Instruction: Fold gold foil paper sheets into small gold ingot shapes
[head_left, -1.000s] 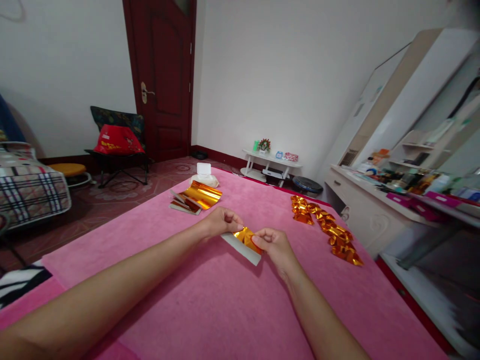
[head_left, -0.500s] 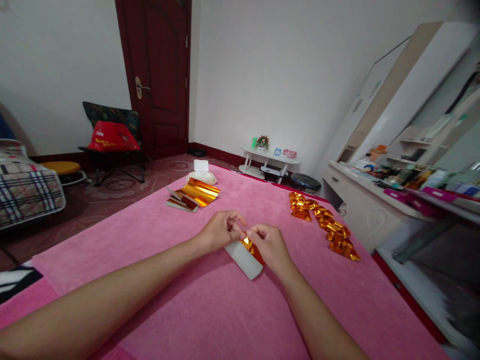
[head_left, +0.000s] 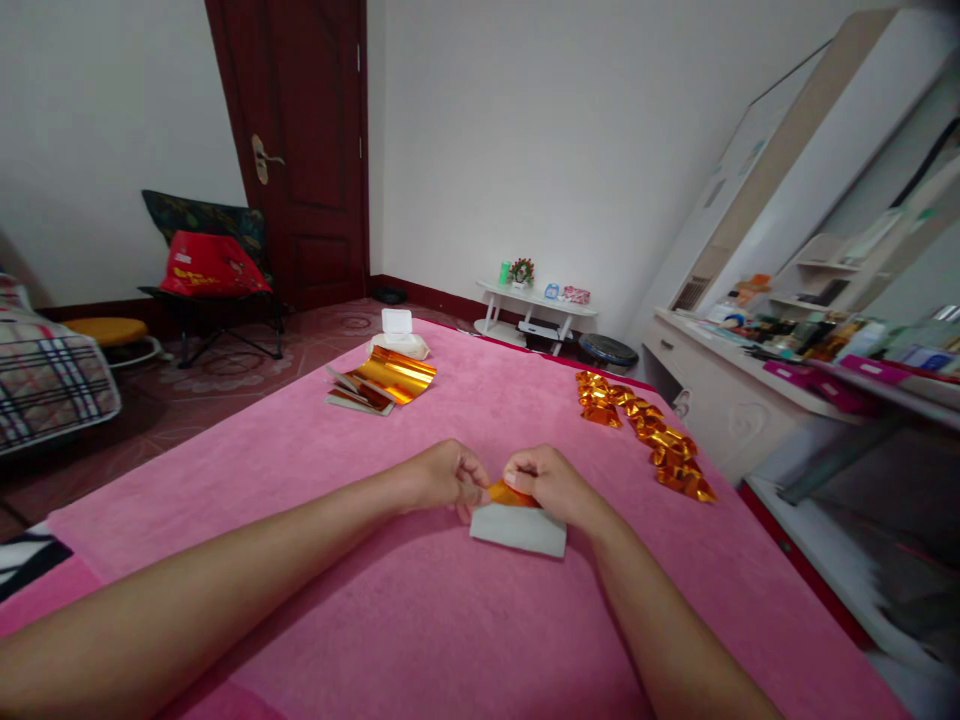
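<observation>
A sheet of gold foil paper [head_left: 519, 530], its pale back showing along the near side and a shiny gold part above, is held between both hands over the pink cloth [head_left: 420, 630]. My left hand [head_left: 448, 476] pinches its left corner. My right hand [head_left: 544, 480] is closed on the upper right part, thumb pressed on the gold fold. Some of the paper is hidden behind the fingers. Folded gold foil pieces [head_left: 637, 425] lie in a row on the right side of the cloth. More gold foil sheets [head_left: 394, 377] are stacked at the far left.
A white wipes pack [head_left: 399, 340] with its lid raised sits behind the stacked sheets. On the right stands a dressing table [head_left: 739, 370] crowded with bottles. Beyond the cloth are a low white stand [head_left: 536, 300], a black stool [head_left: 607, 350] and a chair with a red bag [head_left: 214, 265].
The foil paper has turned so its pale edge lies nearly level, and it has shifted slightly right. Both hands have moved with it, and the view has shifted a little.
</observation>
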